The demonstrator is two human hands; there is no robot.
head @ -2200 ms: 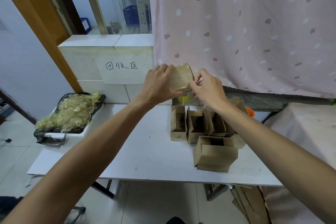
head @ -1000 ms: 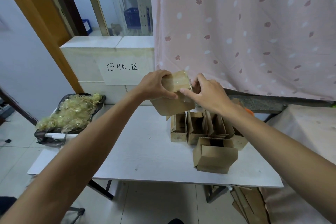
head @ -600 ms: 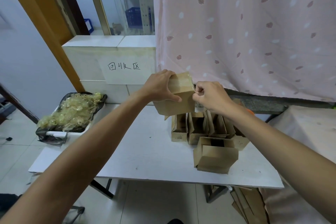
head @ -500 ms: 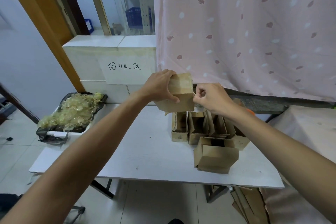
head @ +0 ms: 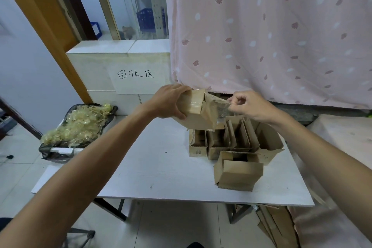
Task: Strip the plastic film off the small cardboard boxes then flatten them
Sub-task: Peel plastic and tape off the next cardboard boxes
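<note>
My left hand (head: 170, 101) grips a small cardboard box (head: 196, 109) in the air above the back of the white table (head: 157, 171). My right hand (head: 248, 104) pinches a strip of clear plastic film (head: 218, 106) that stretches from the box's right edge to my fingertips. Shiny film still covers part of the box's top face. Below them, several open small cardboard boxes (head: 231, 141) stand bunched on the table, and one more box (head: 238, 172) lies nearer the front edge.
A black-lined bin (head: 78, 125) heaped with crumpled yellowish film sits at the table's left end. A white block with a handwritten paper label (head: 135, 75) stands behind. A pink curtain (head: 271, 32) hangs at the back. Flattened cardboard (head: 275, 225) lies on the floor under the table's right side.
My right hand has moved to the right away from the box, and the film it pinches has peeled off the box's edge into a stretched strip. My left hand keeps its hold.
</note>
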